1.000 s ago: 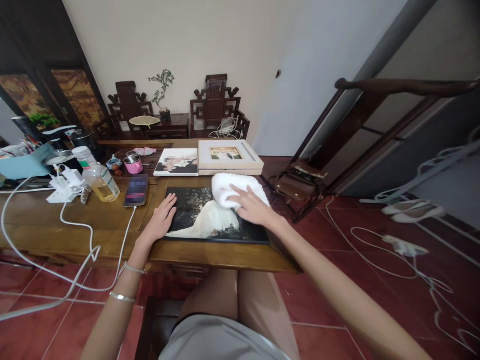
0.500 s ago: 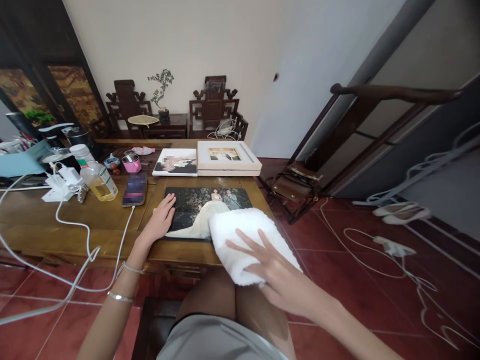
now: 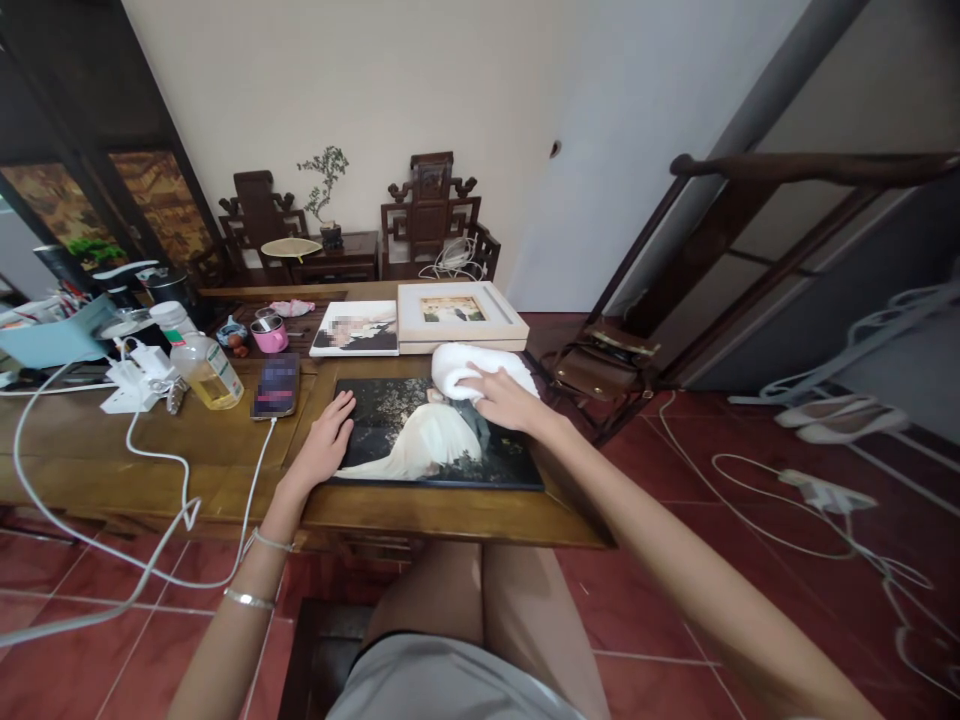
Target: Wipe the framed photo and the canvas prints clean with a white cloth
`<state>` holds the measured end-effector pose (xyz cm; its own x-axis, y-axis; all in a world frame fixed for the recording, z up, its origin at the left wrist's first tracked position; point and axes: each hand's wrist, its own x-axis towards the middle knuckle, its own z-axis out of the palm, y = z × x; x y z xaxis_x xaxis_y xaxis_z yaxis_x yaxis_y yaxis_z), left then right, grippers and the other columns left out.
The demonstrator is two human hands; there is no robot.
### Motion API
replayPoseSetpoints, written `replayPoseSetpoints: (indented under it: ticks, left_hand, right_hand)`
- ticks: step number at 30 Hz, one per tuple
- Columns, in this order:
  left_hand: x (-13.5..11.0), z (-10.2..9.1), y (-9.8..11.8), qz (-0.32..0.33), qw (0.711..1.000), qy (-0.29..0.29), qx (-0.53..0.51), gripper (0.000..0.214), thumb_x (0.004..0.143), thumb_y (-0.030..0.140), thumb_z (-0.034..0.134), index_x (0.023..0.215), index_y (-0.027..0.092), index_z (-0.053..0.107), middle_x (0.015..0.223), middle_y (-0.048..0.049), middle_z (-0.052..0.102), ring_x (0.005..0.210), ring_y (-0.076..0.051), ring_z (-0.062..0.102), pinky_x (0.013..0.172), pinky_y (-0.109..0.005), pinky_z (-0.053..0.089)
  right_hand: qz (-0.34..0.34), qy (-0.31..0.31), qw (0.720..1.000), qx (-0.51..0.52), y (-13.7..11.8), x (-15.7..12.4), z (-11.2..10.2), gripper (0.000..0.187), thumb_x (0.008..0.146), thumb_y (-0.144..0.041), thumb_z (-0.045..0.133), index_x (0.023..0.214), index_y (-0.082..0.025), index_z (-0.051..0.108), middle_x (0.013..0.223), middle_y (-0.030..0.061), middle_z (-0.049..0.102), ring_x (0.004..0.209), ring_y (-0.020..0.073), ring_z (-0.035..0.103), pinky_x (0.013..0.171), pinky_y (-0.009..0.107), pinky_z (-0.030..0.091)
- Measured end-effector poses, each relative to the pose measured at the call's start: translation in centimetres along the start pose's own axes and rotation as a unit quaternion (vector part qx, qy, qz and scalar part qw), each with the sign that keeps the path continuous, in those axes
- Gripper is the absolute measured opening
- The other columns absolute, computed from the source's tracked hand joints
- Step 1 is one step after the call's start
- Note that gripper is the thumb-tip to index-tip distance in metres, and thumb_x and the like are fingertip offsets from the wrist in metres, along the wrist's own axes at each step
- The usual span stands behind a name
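A dark wedding photo panel [image 3: 442, 445] lies flat on the wooden table [image 3: 420, 512] in front of me. My left hand [image 3: 327, 440] rests flat along the panel's left edge with its fingers stretched out. In my right hand [image 3: 504, 395] is a folded white towel [image 3: 480, 364], pressed onto the panel's upper right part. The towel covers the heads of the two pictured people and reaches past the panel's far edge.
Behind the panel lie a smaller photo panel [image 3: 355, 328] and a boxed framed photo [image 3: 461, 315]. To the left are a phone [image 3: 276, 386] on a white cable, an oil-coloured bottle [image 3: 206, 372], a pink cup [image 3: 270, 332] and chargers [image 3: 140, 375]. A wooden chair [image 3: 600, 370] stands right.
My right hand has moved the towel from the panel's near right corner to its far right side, baring the lower right. My left hand has stayed at the left edge.
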<state>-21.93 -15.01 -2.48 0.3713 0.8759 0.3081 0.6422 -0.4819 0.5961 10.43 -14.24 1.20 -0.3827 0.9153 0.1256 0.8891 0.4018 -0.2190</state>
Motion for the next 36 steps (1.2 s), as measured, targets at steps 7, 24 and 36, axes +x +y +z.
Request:
replayPoseSetpoints:
  ticks: [7, 24, 36]
  left_hand:
    - [0.1, 0.0, 0.3, 0.011, 1.0, 0.008, 0.011, 0.045, 0.093, 0.032, 0.035, 0.132, 0.016, 0.05, 0.147, -0.0114, 0.041, 0.139, -0.022, 0.032, 0.115, -0.045, 0.024]
    - [0.0, -0.1, -0.1, 0.012, 1.0, -0.008, -0.001, 0.047, 0.094, 0.035, 0.035, 0.135, 0.015, 0.048, 0.148, -0.0125, 0.039, 0.14, -0.021, 0.03, 0.115, -0.044, 0.022]
    - [0.0, 0.2, 0.0, 0.005, 1.0, -0.006, 0.006, 0.046, 0.094, 0.033, 0.033, 0.135, 0.017, 0.048, 0.148, -0.0115, 0.038, 0.14, -0.021, 0.03, 0.114, -0.046, 0.025]
  right_hand:
    - [-0.077, -0.028, 0.996, 0.018, -7.5, -8.0, -0.2, 0.057, 0.064, -0.002, 0.042, 0.112, -0.02, 0.066, 0.15, 0.0057, 0.035, 0.142, 0.0332, 0.015, 0.107, 0.07, 0.013]
    - [-0.03, -0.03, 0.999, -0.008, -6.4, 3.1, 0.2, 0.053, 0.078, -0.008, 0.04, 0.129, -0.013, 0.055, 0.142, 0.0192, 0.045, 0.139, 0.0356, 0.023, 0.102, 0.07, 0.02]
    - [-0.142, -0.071, 0.987, 0.018, -13.3, -10.0, 0.1, 0.051, 0.064, -0.006, 0.046, 0.108, -0.018, 0.066, 0.153, 0.0043, 0.03, 0.142, 0.0372, 0.011, 0.106, 0.072, 0.01]
